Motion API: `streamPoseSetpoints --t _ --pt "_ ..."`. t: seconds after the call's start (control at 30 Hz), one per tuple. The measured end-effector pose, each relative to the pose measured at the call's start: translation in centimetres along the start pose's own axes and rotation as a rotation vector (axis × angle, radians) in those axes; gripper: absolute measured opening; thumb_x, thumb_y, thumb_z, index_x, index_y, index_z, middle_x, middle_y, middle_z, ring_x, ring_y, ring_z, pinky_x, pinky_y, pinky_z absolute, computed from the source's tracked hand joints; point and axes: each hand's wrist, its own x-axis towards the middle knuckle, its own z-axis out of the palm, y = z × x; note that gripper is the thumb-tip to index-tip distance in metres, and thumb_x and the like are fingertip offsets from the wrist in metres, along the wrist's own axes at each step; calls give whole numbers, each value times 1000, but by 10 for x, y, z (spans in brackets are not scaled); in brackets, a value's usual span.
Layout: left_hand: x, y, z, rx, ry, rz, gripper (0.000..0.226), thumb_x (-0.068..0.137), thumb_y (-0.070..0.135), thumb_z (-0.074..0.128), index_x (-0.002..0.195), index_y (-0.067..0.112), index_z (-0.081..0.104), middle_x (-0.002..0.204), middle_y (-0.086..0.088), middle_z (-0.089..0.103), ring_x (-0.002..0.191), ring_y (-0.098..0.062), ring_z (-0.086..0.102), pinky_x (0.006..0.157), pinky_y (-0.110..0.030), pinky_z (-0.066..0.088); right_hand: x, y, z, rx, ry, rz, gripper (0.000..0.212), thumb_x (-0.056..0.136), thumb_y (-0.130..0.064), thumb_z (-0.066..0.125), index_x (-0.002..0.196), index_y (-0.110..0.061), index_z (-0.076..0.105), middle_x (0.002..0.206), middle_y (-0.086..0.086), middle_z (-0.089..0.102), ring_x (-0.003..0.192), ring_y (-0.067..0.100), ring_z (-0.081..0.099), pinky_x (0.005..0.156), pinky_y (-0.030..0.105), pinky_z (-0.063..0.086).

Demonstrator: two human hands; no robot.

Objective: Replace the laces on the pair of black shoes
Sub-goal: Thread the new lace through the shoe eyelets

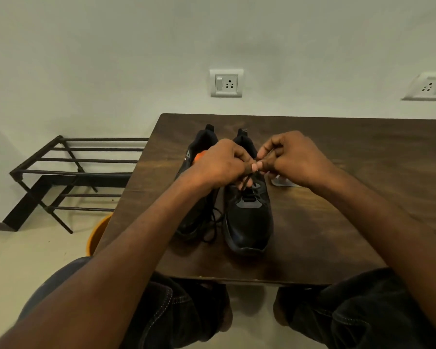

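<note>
Lace: while both hands are pinching it, the lace [247, 181] is running down from the fingertips [255, 168] into the right shoe [248, 217].
Hands: left hand [219, 163] and right hand [293, 158] are meeting above it.

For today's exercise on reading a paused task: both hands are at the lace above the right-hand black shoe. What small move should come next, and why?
Probably draw the thin black lace upward and taut. The left hand and right hand both pinch it above the right-hand black mesh shoe, and it runs down to the lowest eyelets only; the upper eyelets are hidden by the hands.
</note>
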Motion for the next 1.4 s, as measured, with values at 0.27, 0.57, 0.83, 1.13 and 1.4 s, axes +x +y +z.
streamPoseSetpoints --t 0.27,0.57,0.83,1.13,1.4 --pt "2 -16 7 134 160 -9 11 99 17 67 89 12 70 79 -6 75 60 -1 66 49 -17 46 3 2 3 -6 -52 -32 23 103 -2 55 105 -13 75 90 8 78 70 11 69 60 25 53" --pt "-1 -28 19 384 416 101 13 100 21 64 103 22 77 78 7 69 63 -6 62 58 -16 40 18 14 29 -524 -98 -267 47 89 -5 69 126 -35 66 102 -6 68 93 19 65 78 38 55" --pt "2 -43 33 441 407 126 10 99 30 67 101 29 76 80 12 68 66 -2 60 57 -17 41 24 28 29 -582 -124 -250 43 93 -17 72 132 -33 64 98 -7 63 89 16 60 75 31 43" --pt "9 -47 42 596 385 131 21 101 33 61 119 32 72 98 8 73 75 -4 58 57 -18 41 30 36 19 -471 -108 -191 29 89 -5 72 105 -29 73 102 -7 68 99 19 66 85 42 56" --pt "13 -40 40 655 421 77 18 100 31 63 114 27 73 94 5 70 71 -7 54 63 -25 42 29 42 9 -349 -195 -176 38 91 5 63 115 -23 72 94 2 70 92 19 69 70 22 50"
